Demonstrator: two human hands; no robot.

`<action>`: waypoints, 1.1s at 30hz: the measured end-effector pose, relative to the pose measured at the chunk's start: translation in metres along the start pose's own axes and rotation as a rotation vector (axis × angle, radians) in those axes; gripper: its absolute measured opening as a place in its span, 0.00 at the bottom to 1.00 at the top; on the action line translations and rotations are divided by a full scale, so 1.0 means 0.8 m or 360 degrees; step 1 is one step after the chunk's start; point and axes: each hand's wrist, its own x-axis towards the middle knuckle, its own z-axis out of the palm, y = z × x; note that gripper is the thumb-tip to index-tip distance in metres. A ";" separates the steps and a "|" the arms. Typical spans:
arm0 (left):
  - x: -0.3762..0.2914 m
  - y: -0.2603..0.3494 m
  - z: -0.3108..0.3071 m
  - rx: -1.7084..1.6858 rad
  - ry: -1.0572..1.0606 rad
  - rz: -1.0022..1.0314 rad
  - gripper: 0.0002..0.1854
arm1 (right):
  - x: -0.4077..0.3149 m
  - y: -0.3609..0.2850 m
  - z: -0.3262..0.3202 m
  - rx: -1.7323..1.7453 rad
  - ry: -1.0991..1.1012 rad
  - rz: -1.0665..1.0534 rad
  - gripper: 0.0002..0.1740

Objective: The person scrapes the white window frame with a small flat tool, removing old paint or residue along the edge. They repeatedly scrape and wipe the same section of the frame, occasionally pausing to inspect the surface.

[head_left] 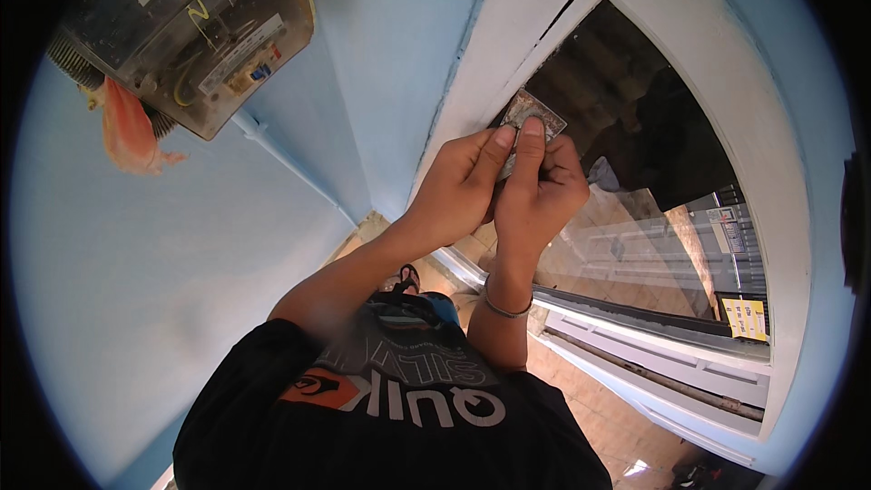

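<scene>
Both of my hands are raised together in front of a window's glass pane (633, 252). A small flat rectangular piece (535, 106), with a brown, stained, worn-looking face, is pinched between them. My left hand (466, 173) presses its thumb on the lower left part of the piece. Beside it, the thumb of my right hand (541, 180) lies on its face, with the other fingers curled behind. Most of the lower half is covered by the thumbs. A bluish-grey patch (603, 175) shows just right of my right hand; whether it is cloth or a reflection is unclear.
A white window frame (454, 112) surrounds the reflecting glass. A yellow sticker (745, 318) is at its lower right. An electricity meter box (224, 34) juts from the blue wall (156, 238), with an orange plastic scrap (133, 133) and a pipe (292, 158) below. Floor tiles (599, 408) show beneath.
</scene>
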 end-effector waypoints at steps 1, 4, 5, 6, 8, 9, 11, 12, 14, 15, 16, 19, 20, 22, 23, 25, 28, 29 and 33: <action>0.001 -0.001 0.003 0.0058 0.0038 0.0054 0.23 | 0.001 0.000 0.001 -0.0004 0.0003 -0.0002 0.25; 0.006 -0.007 0.006 0.0192 0.0126 0.0216 0.24 | 0.000 0.001 0.002 -0.0021 0.0023 -0.0071 0.26; 0.007 -0.010 0.006 0.0209 0.0134 0.0251 0.24 | 0.000 0.000 0.003 -0.0027 0.0026 -0.0094 0.26; 0.008 -0.013 0.006 0.0222 0.0151 0.0267 0.24 | 0.000 0.000 0.003 -0.0046 0.0036 -0.0111 0.26; 0.011 -0.018 0.005 0.0265 0.0169 0.0330 0.24 | 0.000 -0.001 0.004 -0.0077 0.0044 -0.0126 0.26; 0.012 -0.019 0.004 0.0285 0.0167 0.0318 0.23 | 0.001 -0.002 0.005 -0.0093 0.0049 -0.0145 0.26; 0.015 -0.021 0.004 0.0292 0.0157 0.0401 0.23 | 0.003 -0.002 0.006 -0.0074 0.0079 -0.0164 0.26; 0.015 -0.022 0.005 0.0287 0.0144 0.0403 0.23 | 0.003 -0.002 0.006 -0.0081 0.0107 -0.0173 0.26; 0.016 -0.022 0.007 0.0285 0.0189 0.0413 0.23 | 0.005 -0.002 0.006 -0.0131 0.0083 -0.0195 0.26; 0.016 -0.022 0.008 0.0296 0.0204 0.0313 0.23 | 0.005 -0.002 0.007 -0.0154 0.0074 -0.0217 0.26; 0.018 -0.022 0.008 0.0285 0.0206 0.0477 0.23 | 0.006 -0.002 0.006 -0.0108 0.0096 -0.0212 0.26; 0.017 -0.025 0.010 0.0260 0.0186 0.0493 0.23 | 0.005 -0.001 0.005 -0.0090 0.0116 -0.0146 0.26; 0.018 -0.025 0.009 0.0252 0.0184 0.0475 0.23 | 0.004 -0.001 0.005 -0.0115 0.0098 -0.0146 0.26; 0.018 -0.028 0.007 0.0216 0.0171 0.0440 0.23 | 0.003 0.001 0.004 -0.0155 0.0094 -0.0193 0.26; 0.018 -0.030 0.007 0.0191 0.0161 0.0424 0.23 | 0.002 0.002 0.004 -0.0132 0.0084 -0.0183 0.26; 0.015 -0.033 0.006 0.0188 0.0160 0.0401 0.23 | 0.000 0.003 0.004 -0.0086 0.0099 -0.0145 0.26; 0.016 -0.034 0.003 0.0237 0.0164 0.0435 0.23 | 0.000 0.006 0.006 -0.0133 0.0109 -0.0161 0.25; 0.017 -0.035 0.003 0.0220 0.0165 0.0428 0.23 | 0.000 0.007 0.007 -0.0098 0.0110 -0.0160 0.25; 0.017 -0.036 0.003 0.0246 0.0194 0.0374 0.22 | -0.001 0.007 0.008 -0.0074 0.0115 -0.0150 0.25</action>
